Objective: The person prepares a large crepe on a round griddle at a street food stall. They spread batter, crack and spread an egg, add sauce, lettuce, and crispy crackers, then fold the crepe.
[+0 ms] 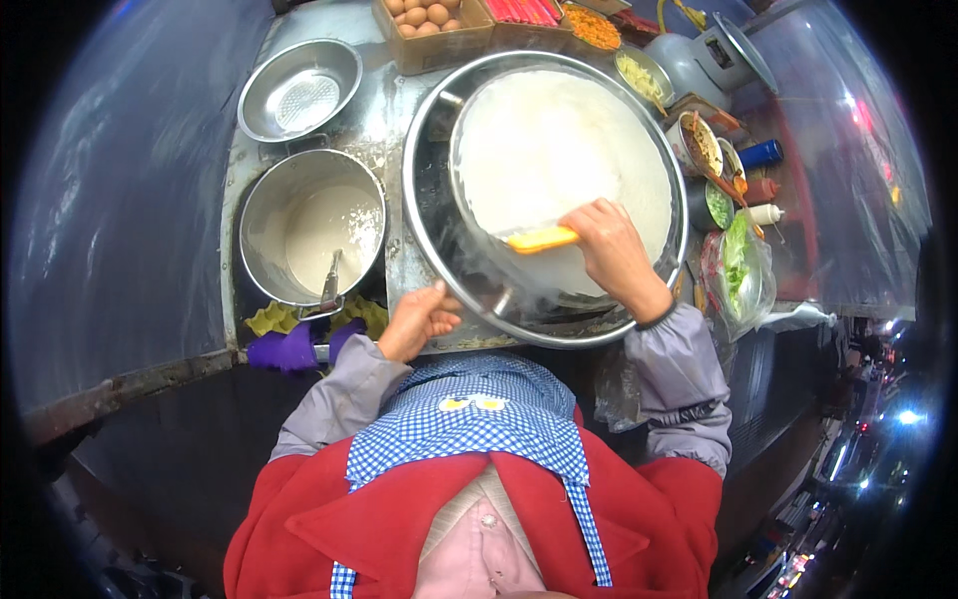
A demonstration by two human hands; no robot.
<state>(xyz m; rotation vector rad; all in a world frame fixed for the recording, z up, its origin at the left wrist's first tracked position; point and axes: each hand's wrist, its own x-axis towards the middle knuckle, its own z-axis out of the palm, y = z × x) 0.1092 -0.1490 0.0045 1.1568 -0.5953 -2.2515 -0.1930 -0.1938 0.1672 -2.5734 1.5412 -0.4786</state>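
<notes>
A round griddle, covered by a thin layer of pale batter, sits inside a wide metal ring. My right hand grips a yellow-handled scraper over the near left part of the batter. Steam rises near it. At the ring's near left edge is my left hand, fingers loosely curled and apart, with nothing seen in it. To its left stands a deep metal pot of pale batter, with a ladle leaning at its near rim.
A metal basin stands behind the pot. Cardboard boxes hold eggs and red-wrapped sticks. Along the right are bowls of shredded food and sauce, squeeze bottles, bagged lettuce and a gas cylinder.
</notes>
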